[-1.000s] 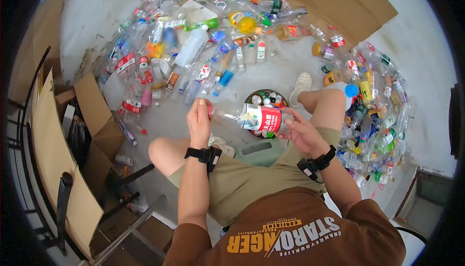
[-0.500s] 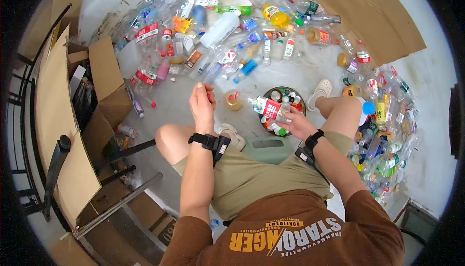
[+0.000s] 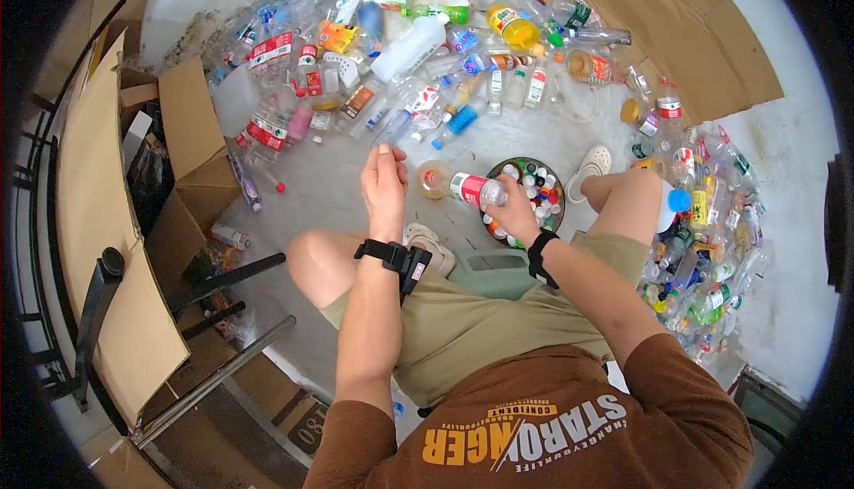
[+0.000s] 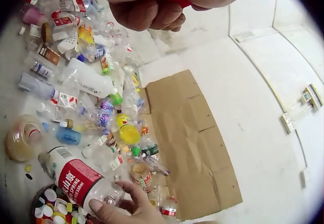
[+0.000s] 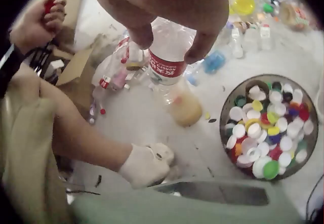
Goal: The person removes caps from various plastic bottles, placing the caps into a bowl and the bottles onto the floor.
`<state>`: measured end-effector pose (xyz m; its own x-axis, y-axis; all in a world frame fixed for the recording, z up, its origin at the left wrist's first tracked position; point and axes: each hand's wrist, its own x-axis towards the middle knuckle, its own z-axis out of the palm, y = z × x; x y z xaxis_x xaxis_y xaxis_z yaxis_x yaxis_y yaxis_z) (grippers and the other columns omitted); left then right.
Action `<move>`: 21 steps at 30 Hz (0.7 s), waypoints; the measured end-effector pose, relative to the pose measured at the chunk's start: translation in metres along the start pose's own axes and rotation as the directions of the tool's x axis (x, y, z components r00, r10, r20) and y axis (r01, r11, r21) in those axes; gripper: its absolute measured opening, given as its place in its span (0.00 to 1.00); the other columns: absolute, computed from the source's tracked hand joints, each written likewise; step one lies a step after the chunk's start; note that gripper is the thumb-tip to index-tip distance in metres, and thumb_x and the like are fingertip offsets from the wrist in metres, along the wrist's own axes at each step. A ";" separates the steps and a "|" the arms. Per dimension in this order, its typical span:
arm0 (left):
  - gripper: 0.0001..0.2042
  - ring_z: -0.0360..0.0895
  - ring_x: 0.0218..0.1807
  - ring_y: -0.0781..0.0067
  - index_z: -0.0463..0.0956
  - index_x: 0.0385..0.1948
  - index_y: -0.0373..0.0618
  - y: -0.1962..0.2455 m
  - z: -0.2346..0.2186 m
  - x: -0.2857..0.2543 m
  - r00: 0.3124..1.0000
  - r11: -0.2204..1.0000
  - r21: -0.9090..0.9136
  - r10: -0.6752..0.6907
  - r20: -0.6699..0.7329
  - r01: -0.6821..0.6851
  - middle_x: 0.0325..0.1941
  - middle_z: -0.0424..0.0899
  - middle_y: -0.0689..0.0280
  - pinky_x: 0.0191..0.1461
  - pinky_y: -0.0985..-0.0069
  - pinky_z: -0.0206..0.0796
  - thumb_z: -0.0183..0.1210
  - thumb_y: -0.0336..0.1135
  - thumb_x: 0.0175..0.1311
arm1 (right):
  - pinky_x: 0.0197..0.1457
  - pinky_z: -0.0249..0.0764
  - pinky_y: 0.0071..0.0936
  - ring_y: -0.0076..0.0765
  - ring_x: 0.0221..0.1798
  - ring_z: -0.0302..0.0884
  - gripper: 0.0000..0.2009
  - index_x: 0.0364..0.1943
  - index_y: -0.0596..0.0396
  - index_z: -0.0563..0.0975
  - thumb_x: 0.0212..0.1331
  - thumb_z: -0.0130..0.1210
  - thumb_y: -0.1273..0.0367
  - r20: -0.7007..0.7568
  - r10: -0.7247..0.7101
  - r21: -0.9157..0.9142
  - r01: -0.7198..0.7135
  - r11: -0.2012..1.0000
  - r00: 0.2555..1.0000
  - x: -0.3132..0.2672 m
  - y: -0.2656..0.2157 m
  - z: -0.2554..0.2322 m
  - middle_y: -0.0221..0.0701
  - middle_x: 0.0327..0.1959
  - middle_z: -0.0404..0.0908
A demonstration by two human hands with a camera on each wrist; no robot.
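Observation:
My right hand grips a clear plastic water bottle with a red and white label near its base. In the right wrist view the bottle tilts neck down over a round clear container holding yellowish-brown liquid. The neck overlaps that container in this view. My left hand is raised to the left of the container, fingers curled round a small red bottle cap. Beside the bottle sits a round bowl filled with caps of many colours.
Piles of used plastic bottles lie ahead and to the right. A green plastic stool stands between the legs. Cardboard boxes and a black metal frame are at left. Flat cardboard leans behind.
The left hand, first on the red cap at the bottle's neck, has come away with it. The right hand has tipped the bottle, neck toward the liquid container. The head view has shifted.

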<state>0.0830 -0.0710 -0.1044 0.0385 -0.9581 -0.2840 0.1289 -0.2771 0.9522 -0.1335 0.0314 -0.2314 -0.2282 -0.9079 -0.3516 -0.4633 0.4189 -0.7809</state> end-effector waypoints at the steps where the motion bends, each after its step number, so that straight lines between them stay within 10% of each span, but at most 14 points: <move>1: 0.17 0.57 0.17 0.88 0.71 0.27 0.43 -0.001 0.001 0.001 1.000 1.000 -0.004 0.005 0.007 -0.005 0.15 0.64 0.76 0.19 0.84 0.47 0.43 0.44 0.73 | 0.56 0.70 0.42 0.55 0.54 0.71 0.34 0.60 0.52 0.65 0.44 0.65 0.71 -0.005 -0.089 -0.108 0.088 0.990 0.996 -0.005 -0.016 -0.003 0.45 0.57 0.69; 8: 0.17 0.56 0.17 0.87 0.71 0.27 0.43 0.000 0.007 0.000 1.000 0.999 0.020 0.025 0.011 -0.025 0.14 0.62 0.76 0.20 0.83 0.46 0.43 0.43 0.73 | 0.64 0.64 0.42 0.54 0.63 0.62 0.33 0.60 0.41 0.66 0.44 0.57 0.80 0.178 -0.408 -0.402 0.445 0.800 0.895 -0.013 -0.072 -0.015 0.41 0.62 0.62; 21: 0.18 0.55 0.17 0.87 0.71 0.26 0.41 -0.006 0.006 0.003 0.999 1.000 0.018 0.009 0.032 -0.010 0.13 0.61 0.76 0.19 0.82 0.44 0.43 0.44 0.73 | 0.66 0.63 0.42 0.56 0.63 0.61 0.34 0.60 0.43 0.67 0.43 0.57 0.82 0.126 -0.369 -0.306 0.390 0.868 0.921 -0.014 -0.068 -0.016 0.42 0.63 0.62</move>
<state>0.0765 -0.0728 -0.1103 0.0078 -0.9624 -0.2716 0.1110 -0.2691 0.9567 -0.1125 0.0155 -0.1651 0.0686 -0.9926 -0.1005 -0.7536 0.0145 -0.6572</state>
